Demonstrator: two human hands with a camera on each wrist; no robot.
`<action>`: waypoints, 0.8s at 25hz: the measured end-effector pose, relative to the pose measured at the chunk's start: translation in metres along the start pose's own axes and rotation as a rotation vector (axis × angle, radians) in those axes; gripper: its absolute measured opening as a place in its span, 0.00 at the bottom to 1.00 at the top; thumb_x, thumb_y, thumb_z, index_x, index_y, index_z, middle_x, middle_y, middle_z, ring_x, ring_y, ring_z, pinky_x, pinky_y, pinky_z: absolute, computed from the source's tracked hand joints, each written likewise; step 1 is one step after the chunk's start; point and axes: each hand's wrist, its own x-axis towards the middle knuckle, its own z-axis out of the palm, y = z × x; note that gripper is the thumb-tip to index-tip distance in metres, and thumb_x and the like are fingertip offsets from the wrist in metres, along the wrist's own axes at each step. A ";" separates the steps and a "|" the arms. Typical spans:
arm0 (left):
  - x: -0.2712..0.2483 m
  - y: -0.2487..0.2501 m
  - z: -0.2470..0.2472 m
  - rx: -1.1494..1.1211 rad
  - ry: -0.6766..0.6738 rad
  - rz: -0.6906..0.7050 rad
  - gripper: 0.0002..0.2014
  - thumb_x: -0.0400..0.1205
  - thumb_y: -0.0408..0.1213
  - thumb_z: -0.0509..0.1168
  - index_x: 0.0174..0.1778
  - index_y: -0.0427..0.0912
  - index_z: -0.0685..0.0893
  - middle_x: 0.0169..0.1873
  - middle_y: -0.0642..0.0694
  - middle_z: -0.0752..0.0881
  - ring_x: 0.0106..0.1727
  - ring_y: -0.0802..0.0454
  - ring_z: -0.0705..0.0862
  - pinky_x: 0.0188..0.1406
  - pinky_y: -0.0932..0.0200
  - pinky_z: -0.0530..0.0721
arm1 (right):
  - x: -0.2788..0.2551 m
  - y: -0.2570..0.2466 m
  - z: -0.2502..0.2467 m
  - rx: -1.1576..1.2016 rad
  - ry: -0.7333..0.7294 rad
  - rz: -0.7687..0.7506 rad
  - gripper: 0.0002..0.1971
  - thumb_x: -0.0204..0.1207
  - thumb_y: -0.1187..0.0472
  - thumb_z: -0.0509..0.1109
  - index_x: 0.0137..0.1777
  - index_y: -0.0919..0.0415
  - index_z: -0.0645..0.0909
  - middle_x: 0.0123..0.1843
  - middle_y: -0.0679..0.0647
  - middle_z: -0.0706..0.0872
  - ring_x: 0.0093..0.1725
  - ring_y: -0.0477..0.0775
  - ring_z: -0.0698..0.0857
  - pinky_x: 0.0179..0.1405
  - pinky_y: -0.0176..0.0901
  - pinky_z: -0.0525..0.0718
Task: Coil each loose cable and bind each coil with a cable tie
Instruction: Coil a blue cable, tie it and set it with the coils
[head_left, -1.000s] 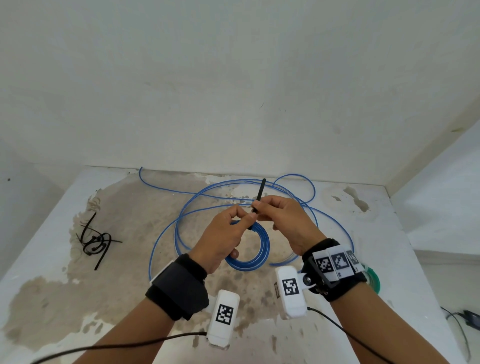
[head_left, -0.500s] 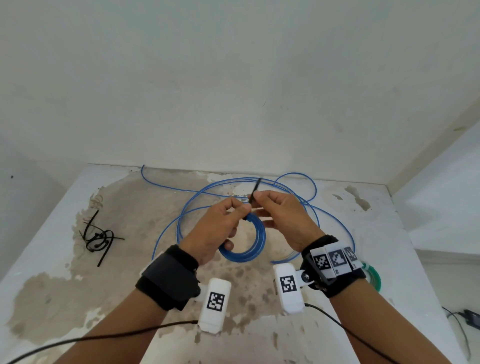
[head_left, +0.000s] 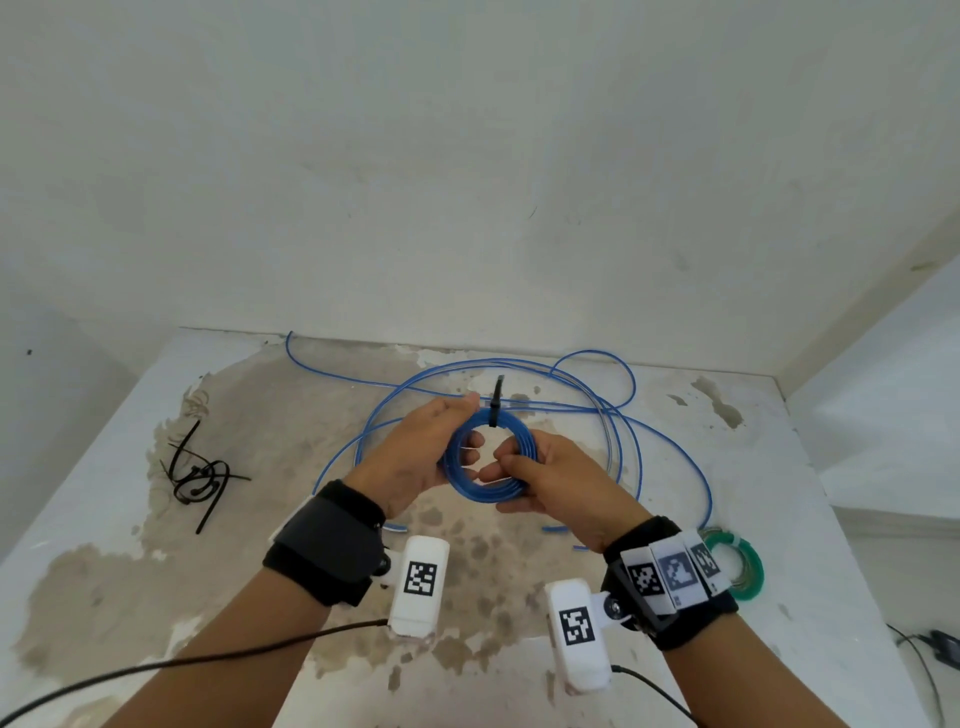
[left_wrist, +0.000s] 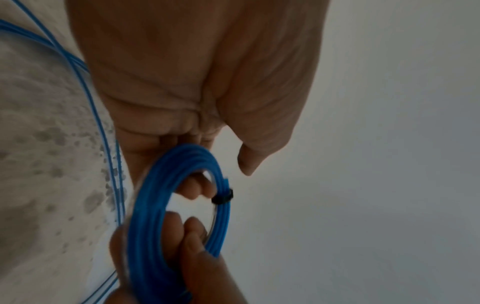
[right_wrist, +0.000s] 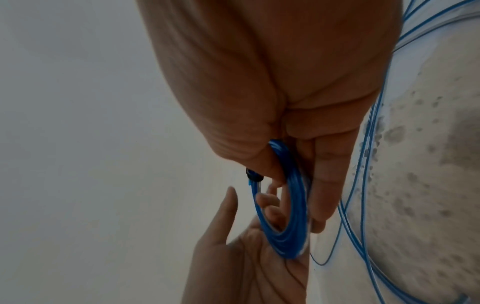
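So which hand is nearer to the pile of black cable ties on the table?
Left. The left hand grips the blue coil on the side toward the black cable ties; the right hand grips its far side.

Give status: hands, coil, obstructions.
Left hand and right hand both grip blue coil. Black cable tie cinched on top, tail upright. Loose blue cable lies behind, unobstructing.

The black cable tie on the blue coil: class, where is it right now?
In the head view, the cable tie wraps the top of the blue coil held between both hands, its tail sticking upward.
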 end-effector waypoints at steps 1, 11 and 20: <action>-0.002 -0.001 -0.004 -0.001 -0.009 -0.021 0.16 0.86 0.50 0.65 0.60 0.42 0.86 0.40 0.47 0.90 0.40 0.52 0.88 0.46 0.55 0.87 | 0.000 0.000 -0.002 0.016 0.017 -0.007 0.05 0.88 0.67 0.63 0.54 0.62 0.80 0.51 0.60 0.94 0.47 0.52 0.93 0.45 0.44 0.91; -0.010 -0.007 -0.009 0.090 0.046 0.103 0.10 0.84 0.42 0.70 0.56 0.41 0.90 0.46 0.44 0.94 0.48 0.49 0.93 0.53 0.57 0.90 | 0.003 -0.002 -0.007 0.220 0.031 -0.007 0.12 0.89 0.56 0.63 0.62 0.61 0.84 0.49 0.55 0.93 0.49 0.53 0.93 0.44 0.43 0.91; -0.009 -0.006 -0.007 -0.027 -0.019 0.036 0.15 0.85 0.49 0.66 0.61 0.45 0.88 0.53 0.46 0.93 0.53 0.51 0.92 0.49 0.58 0.90 | 0.007 -0.001 -0.019 0.362 -0.015 0.020 0.12 0.87 0.59 0.66 0.63 0.64 0.84 0.48 0.55 0.93 0.43 0.49 0.93 0.40 0.38 0.92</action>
